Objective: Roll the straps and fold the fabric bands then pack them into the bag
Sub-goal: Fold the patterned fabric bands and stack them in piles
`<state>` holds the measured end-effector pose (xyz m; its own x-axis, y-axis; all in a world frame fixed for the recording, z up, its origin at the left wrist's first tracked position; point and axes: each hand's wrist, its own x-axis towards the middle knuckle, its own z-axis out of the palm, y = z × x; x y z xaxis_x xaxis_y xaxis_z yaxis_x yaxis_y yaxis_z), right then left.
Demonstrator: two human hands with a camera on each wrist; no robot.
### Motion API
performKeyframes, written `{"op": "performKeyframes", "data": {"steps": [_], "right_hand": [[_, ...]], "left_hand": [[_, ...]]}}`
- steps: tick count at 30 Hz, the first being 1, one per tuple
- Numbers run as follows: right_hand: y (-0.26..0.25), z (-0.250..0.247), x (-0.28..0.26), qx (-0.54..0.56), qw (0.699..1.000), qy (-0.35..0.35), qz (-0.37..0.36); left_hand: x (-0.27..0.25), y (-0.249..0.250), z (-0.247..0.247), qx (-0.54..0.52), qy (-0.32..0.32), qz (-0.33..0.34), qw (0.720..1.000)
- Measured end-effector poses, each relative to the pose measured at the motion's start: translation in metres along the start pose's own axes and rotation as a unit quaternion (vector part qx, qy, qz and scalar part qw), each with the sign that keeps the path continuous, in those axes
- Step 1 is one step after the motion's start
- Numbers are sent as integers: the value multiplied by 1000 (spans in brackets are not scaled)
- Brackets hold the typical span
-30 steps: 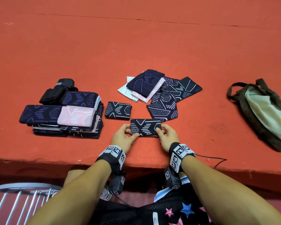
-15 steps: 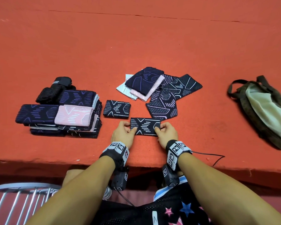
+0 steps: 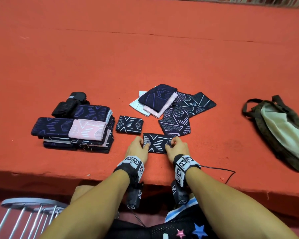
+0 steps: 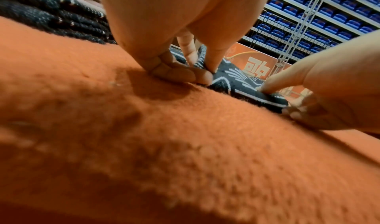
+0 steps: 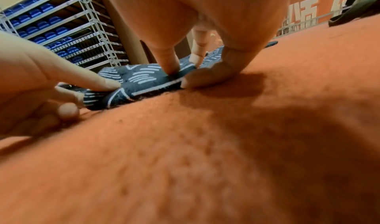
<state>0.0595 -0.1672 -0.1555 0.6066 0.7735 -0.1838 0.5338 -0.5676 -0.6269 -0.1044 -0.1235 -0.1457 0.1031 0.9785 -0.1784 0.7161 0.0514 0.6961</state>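
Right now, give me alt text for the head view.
Both hands, left hand and right hand, pinch the ends of a folded black band on an orange table. A folded stack lies left, unfolded bands behind, an olive bag right.

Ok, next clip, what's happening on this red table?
A person is folding patterned fabric bands. Both the left hand and right hand pinch the ends of a folded black-and-white band lying flat near the table edge. A stack of folded bands sits to the left with black rolled straps behind it, an unfolded pile lies ahead, and the bag waits at right.
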Motion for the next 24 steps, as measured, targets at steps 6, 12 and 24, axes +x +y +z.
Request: {"op": "performKeyframes", "data": {"steps": [6,12,24], "right_hand": [[-14,-1,-2,119,990,-43,-70],[-78,4,12,201,964,-51,-168],[-108,80,51,180,967,-106,-147]], "left_hand": [[-10,12,-21,-127,35,3,991],[26,17,-63,-94,130,111,981],[68,6,-63,27,110,-37,993]]}}
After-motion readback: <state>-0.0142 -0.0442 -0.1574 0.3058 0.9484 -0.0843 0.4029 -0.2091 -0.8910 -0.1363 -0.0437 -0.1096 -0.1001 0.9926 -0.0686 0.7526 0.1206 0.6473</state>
